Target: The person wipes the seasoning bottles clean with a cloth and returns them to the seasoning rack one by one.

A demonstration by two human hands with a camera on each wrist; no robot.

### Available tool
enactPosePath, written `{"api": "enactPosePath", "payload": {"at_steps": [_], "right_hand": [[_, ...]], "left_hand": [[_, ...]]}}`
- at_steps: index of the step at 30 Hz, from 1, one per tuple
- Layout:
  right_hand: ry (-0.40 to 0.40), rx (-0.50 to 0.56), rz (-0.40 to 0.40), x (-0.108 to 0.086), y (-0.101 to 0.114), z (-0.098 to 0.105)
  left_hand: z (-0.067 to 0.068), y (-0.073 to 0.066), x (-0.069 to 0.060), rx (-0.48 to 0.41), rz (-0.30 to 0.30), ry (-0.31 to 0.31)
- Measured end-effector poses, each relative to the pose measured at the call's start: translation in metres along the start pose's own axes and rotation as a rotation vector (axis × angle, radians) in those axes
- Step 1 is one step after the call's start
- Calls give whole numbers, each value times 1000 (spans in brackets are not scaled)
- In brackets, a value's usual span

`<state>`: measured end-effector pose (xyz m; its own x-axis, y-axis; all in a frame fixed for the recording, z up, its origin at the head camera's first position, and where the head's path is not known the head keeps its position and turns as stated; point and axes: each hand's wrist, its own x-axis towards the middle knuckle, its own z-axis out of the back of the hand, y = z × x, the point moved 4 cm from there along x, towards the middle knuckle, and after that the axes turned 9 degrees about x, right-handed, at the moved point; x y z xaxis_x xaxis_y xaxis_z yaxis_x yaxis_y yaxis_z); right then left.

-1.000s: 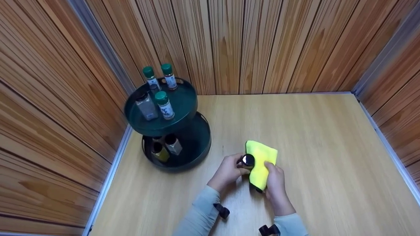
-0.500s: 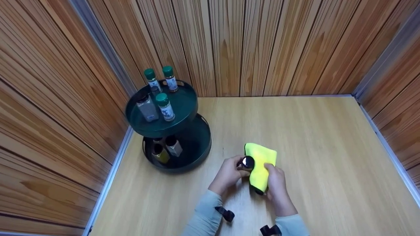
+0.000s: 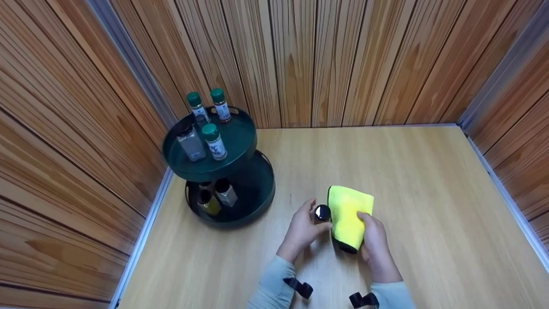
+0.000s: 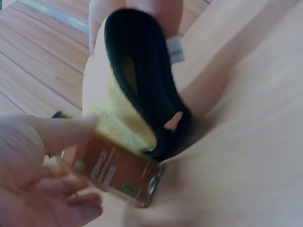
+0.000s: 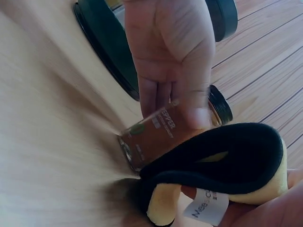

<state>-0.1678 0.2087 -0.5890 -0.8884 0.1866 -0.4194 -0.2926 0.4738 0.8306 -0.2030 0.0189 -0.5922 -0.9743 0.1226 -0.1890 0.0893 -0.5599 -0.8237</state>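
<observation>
My left hand (image 3: pixel 300 231) pinches a square clear spice jar (image 4: pixel 118 172) between thumb and fingers. Its black cap (image 3: pixel 322 212) faces up in the head view, and in the right wrist view its label reads "PEPPER" over brown contents. My right hand (image 3: pixel 377 240) grips a folded bright yellow cleaning cloth (image 3: pixel 349 212) with a dark edge and a white tag (image 5: pixel 208 208). The fold gapes in both wrist views, showing a dark inner side. Cloth and jar lie right beside each other; whether they touch I cannot tell.
To the left stands a dark green two-tier round rack (image 3: pixel 231 161). Green-capped shakers (image 3: pixel 214 141) and a clear black-capped jar (image 3: pixel 191 143) occupy the upper tier; more dark-capped jars (image 3: pixel 226 192) sit below. Wood-panelled walls (image 3: pixel 296 64) enclose the wooden table (image 3: pixel 420 180).
The cloth has shifted right, from overlapping the jar's side to beside it, and it looks more spread. My left fingers have opened out somewhat around the jar. The rack's contents stay put.
</observation>
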Motion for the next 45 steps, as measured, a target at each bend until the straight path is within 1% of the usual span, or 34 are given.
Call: {"api": "enactPosePath", "payload": {"at_steps": [1, 3, 7, 10, 13, 16, 18, 20, 23, 27, 29, 31, 33, 37, 39, 42, 45], "right_hand": [[-2, 7, 5, 0, 1, 1], [-8, 17, 19, 0, 3, 3], [-18, 15, 43, 0, 7, 5], [-17, 14, 52, 1, 8, 5], [-22, 19, 56, 2, 7, 5], [-32, 14, 63, 1, 8, 5], [-38, 7, 73, 1, 9, 5], [-40, -3, 83, 1, 10, 4], [-39, -6, 99, 0, 12, 3], [-21, -9, 120, -1, 15, 0], [0, -18, 136, -2, 17, -2], [20, -23, 151, -4, 18, -5], [37, -23, 162, -7, 19, -9], [55, -18, 165, -11, 18, -22], [65, -37, 163, -12, 17, -29], [47, -88, 166, -11, 12, -35], [7, -127, 145, -6, 3, -34]], "left_hand": [[-1, -1, -2, 4, 7, -38], [-4, -2, -7, 37, -5, -129], [-13, -5, -11, 144, 9, -269], [-18, -5, -10, 192, 42, -330], [-20, -5, -8, 174, 77, -351], [-21, -6, -8, 134, 106, -341], [-20, -7, -8, 112, 122, -323], [-18, -8, -8, 97, 117, -307], [-12, -11, -8, 92, 74, -289], [-4, -14, -7, 119, -18, -281], [-2, -14, -7, 126, -56, -263], [-1, -14, -6, 122, -82, -230], [-1, -14, -4, 105, -103, -184], [0, -14, -2, 74, -122, -93], [2, -13, 0, 57, -121, -65], [3, -12, 2, 35, -116, -29], [3, -10, 4, 13, -103, 4]]}}
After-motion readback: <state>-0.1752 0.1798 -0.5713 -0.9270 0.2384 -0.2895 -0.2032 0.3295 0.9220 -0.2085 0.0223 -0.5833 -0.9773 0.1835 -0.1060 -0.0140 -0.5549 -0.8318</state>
